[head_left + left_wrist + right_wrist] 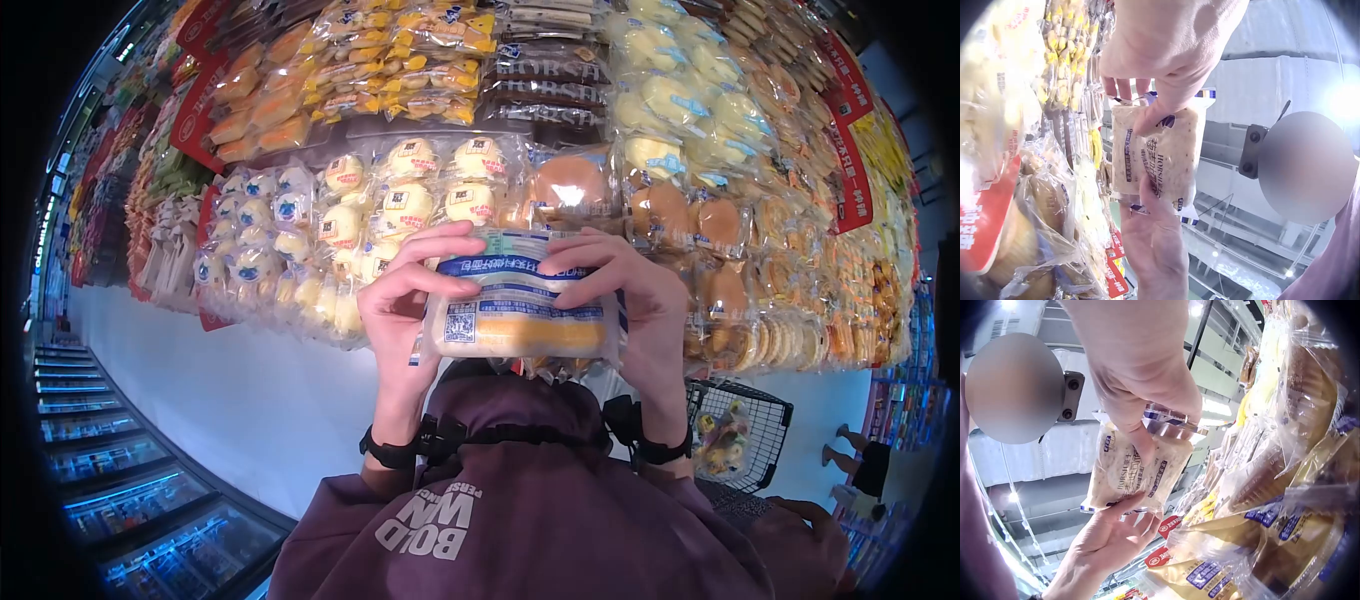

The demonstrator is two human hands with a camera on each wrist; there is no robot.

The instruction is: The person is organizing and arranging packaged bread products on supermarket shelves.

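Note:
Both hands hold a clear packet of sliced bread (530, 332) in front of the chest. The left hand (400, 290) grips its left end, and the right hand (648, 300) grips the right end. Fingers of both lie over the blue-and-white printed side, which has a square code at its lower left. In the left wrist view, the thumbs press on the pale, speckled broad face of the bread packet (1179, 147). The right wrist view shows dark and blue lettering on that face of the bread packet (1138, 465). Crimped wrapper ends stick out beside the hands.
Just beyond the hands rises a display of wrapped goods: round pale buns (405, 205), brown buns (570, 185) and dark HORSH packets (545, 85). Red sign strips (850, 130) edge it. A black wire shopping cart (765, 440) stands at right; glass-topped freezers (150, 500) line the left.

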